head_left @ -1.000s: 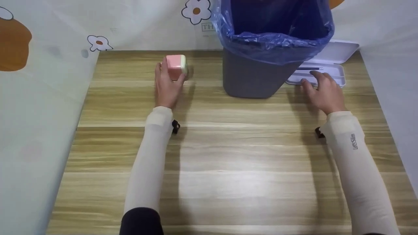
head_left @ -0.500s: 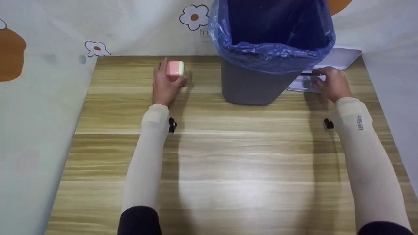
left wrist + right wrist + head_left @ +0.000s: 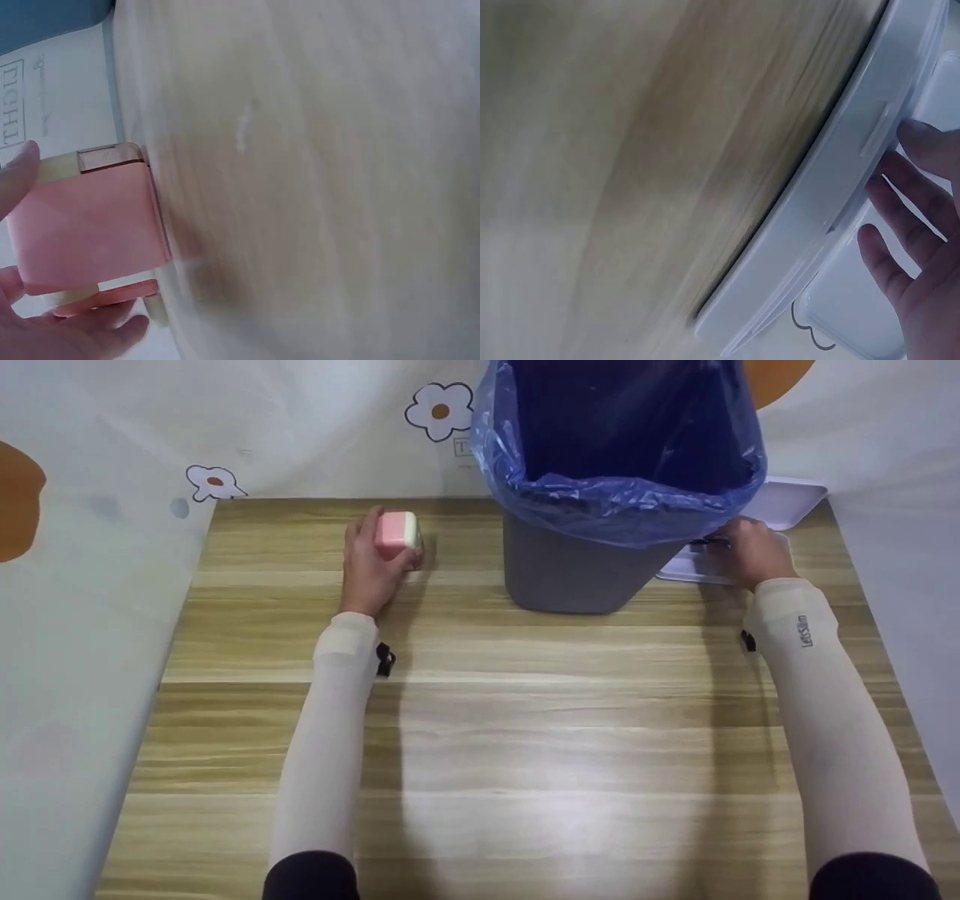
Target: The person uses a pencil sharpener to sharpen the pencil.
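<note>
On the far left of the table in the head view, my left hand [image 3: 367,574] grips a pink and cream crank pencil sharpener [image 3: 396,529], thumb on its right side. The left wrist view shows the sharpener's pink front [image 3: 90,225] and its crank handle [image 3: 109,296], with fingers close under the handle. At the back right, my right hand [image 3: 761,556] reaches into an open white pencil case [image 3: 694,570], its curled fingers overlapping a dark pencil [image 3: 707,541]. In the right wrist view, thumb and fingers dip over the case wall [image 3: 802,217]; I cannot tell whether they pinch the pencil.
A grey bin [image 3: 574,574] with a blue liner [image 3: 622,510] stands at the back between the hands and hides part of the case. The raised case lid [image 3: 795,502] leans near the back wall. Flower-printed sheeting [image 3: 330,427] borders the wooden table [image 3: 540,720].
My right hand has moved from above the case's front edge into the case, its fingers closing in around the pencil's end. My left hand has stayed at the sharpener. The head view has tilted slightly.
</note>
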`<state>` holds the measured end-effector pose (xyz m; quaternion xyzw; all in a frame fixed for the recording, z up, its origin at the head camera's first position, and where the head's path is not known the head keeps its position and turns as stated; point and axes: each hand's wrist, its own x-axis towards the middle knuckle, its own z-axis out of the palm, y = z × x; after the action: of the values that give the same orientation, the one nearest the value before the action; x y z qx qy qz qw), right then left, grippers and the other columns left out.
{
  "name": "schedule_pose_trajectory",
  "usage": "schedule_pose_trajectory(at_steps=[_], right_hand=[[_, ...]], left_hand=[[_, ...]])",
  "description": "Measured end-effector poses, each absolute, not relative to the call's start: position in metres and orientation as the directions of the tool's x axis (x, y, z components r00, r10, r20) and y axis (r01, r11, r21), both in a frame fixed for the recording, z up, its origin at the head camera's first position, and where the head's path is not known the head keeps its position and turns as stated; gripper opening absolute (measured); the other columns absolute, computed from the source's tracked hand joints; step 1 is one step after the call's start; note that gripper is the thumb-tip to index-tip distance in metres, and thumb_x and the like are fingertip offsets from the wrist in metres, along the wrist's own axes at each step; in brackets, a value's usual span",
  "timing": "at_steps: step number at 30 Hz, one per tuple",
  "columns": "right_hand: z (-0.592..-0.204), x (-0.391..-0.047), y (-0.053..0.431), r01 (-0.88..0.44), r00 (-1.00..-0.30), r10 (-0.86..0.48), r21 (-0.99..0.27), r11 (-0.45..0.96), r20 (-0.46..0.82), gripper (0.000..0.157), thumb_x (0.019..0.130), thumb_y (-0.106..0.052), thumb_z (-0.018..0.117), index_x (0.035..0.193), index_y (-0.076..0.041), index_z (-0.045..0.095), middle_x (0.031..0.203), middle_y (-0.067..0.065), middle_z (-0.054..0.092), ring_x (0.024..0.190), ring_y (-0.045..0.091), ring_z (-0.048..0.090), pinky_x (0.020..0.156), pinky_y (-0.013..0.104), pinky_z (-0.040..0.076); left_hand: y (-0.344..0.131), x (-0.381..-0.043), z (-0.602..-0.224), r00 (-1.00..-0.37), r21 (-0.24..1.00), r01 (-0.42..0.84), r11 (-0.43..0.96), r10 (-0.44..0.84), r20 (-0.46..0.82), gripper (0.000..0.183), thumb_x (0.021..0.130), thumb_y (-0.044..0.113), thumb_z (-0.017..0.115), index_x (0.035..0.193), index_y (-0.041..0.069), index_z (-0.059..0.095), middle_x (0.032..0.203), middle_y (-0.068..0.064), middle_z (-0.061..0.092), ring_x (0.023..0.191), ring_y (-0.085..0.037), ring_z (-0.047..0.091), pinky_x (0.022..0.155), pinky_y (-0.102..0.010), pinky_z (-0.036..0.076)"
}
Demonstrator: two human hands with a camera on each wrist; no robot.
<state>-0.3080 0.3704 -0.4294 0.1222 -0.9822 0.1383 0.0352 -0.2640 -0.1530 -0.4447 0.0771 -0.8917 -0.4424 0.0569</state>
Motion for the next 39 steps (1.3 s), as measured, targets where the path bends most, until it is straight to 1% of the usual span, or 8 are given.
schedule_pose_trajectory(at_steps=[9,15,20,23,27,30,35,39], right_hand=[[-0.438,-0.314,0.363,-0.141,-0.986,-0.161,-0.275,0.951,-0.052,0.036,0.085,-0.028,0.065,0.103,0.002,0.058,0.102,0.033,0.057,0.093,0.052,0.052,0.074,0.062,0.038],[-0.439,-0.318,0.365,-0.164,-0.986,-0.168,-0.295,0.941,0.015,0.032,0.084,-0.019,0.065,0.101,0.007,0.056,0.096,0.035,0.056,0.088,0.053,0.052,0.075,0.062,0.037],[-0.433,-0.318,0.369,-0.204,-0.979,-0.196,-0.231,0.951,0.058,0.027,0.087,-0.017,0.061,0.096,0.008,0.057,0.091,0.037,0.056,0.082,0.055,0.051,0.071,0.062,0.037],[-0.429,-0.316,0.369,-0.246,-0.965,-0.219,-0.197,0.949,0.147,0.021,0.088,-0.013,0.059,0.089,0.008,0.057,0.085,0.034,0.057,0.078,0.055,0.051,0.068,0.062,0.037],[-0.424,-0.311,0.366,-0.289,-0.942,-0.225,-0.259,0.922,0.25,0.013,0.087,-0.01,0.06,0.085,0.002,0.063,0.083,0.024,0.064,0.079,0.047,0.057,0.069,0.058,0.039],[-0.421,-0.303,0.363,-0.302,-0.942,-0.225,-0.329,0.895,0.251,0.011,0.087,-0.009,0.06,0.088,-0.001,0.067,0.086,0.016,0.067,0.082,0.038,0.06,0.074,0.052,0.04],[-0.419,-0.285,0.357,-0.27,-0.957,-0.204,-0.376,0.886,0.206,0.013,0.087,-0.007,0.057,0.093,-0.001,0.067,0.088,0.014,0.067,0.086,0.034,0.059,0.078,0.049,0.041],[-0.419,-0.269,0.35,-0.313,-0.942,-0.232,-0.392,0.865,0.241,0.015,0.085,-0.004,0.055,0.093,-0.001,0.067,0.084,0.014,0.066,0.08,0.031,0.06,0.075,0.046,0.043]], left_hand=[[-0.161,-0.26,-0.449,-0.983,0.814,-0.068,0.576,-0.18,0.045,0.077,0.075,0.02,0.077,0.139,0.017,0.036,0.129,-0.014,0.037,0.114,-0.023,0.044,0.097,-0.03,0.039],[-0.157,-0.265,-0.446,-0.981,0.813,-0.06,0.58,-0.184,0.058,0.075,0.074,0.02,0.077,0.138,0.017,0.037,0.129,-0.013,0.038,0.114,-0.022,0.044,0.096,-0.029,0.04],[-0.152,-0.268,-0.446,-0.976,0.791,-0.072,0.608,-0.208,0.071,0.075,0.074,0.025,0.077,0.137,0.016,0.038,0.126,-0.011,0.041,0.113,-0.021,0.044,0.096,-0.028,0.039],[-0.149,-0.268,-0.445,-0.972,0.787,-0.072,0.613,-0.22,0.082,0.076,0.073,0.029,0.078,0.137,0.016,0.039,0.125,-0.01,0.043,0.113,-0.02,0.043,0.095,-0.028,0.04],[-0.143,-0.267,-0.444,-0.971,0.783,-0.071,0.617,-0.223,0.088,0.077,0.073,0.031,0.077,0.137,0.016,0.039,0.125,-0.008,0.044,0.113,-0.019,0.043,0.094,-0.027,0.04],[-0.136,-0.266,-0.444,-0.971,0.779,-0.059,0.625,-0.217,0.1,0.077,0.072,0.032,0.078,0.137,0.016,0.04,0.124,-0.008,0.045,0.112,-0.018,0.044,0.093,-0.026,0.04],[-0.119,-0.261,-0.447,-0.971,0.765,-0.068,0.641,-0.217,0.095,0.079,0.071,0.033,0.078,0.138,0.018,0.039,0.126,-0.007,0.045,0.112,-0.017,0.047,0.093,-0.024,0.041],[-0.106,-0.256,-0.447,-0.972,0.742,-0.084,0.665,-0.217,0.085,0.079,0.071,0.036,0.078,0.138,0.02,0.039,0.126,-0.006,0.045,0.109,-0.017,0.05,0.088,-0.025,0.044]])
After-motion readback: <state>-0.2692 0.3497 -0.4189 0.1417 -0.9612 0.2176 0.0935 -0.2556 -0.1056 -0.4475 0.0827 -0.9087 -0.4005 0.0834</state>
